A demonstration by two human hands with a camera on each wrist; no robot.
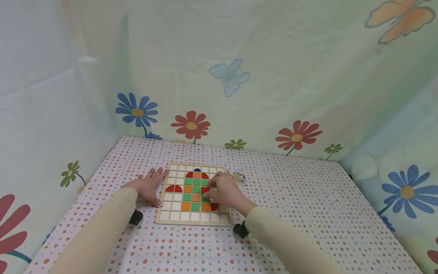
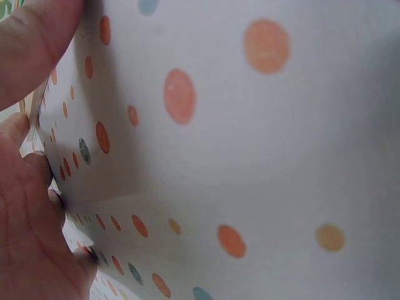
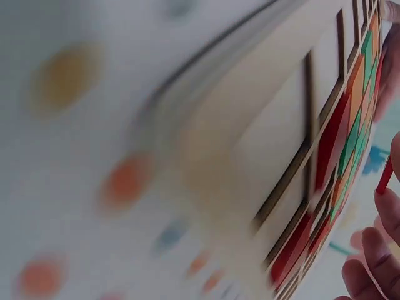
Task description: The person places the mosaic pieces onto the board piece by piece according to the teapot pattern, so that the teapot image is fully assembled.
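Note:
A square wooden grid board lies on the table, with orange, green and red tiles set in its middle cells. At the top of the pattern sits a blue half-round tile. Two red quarter-round tiles lie together on the left. My left hand rests flat with spread fingers, its fingertips and thumb at the board's left edge. Over the board's right half, my right hand pinches a thin red tile between thumb and finger. That hand hides several cells on the right.
A small picture card with a coloured pattern lies just right of the board, partly behind my right hand. The dotted tablecloth covers the table, and a flowered curtain hangs behind and at both sides.

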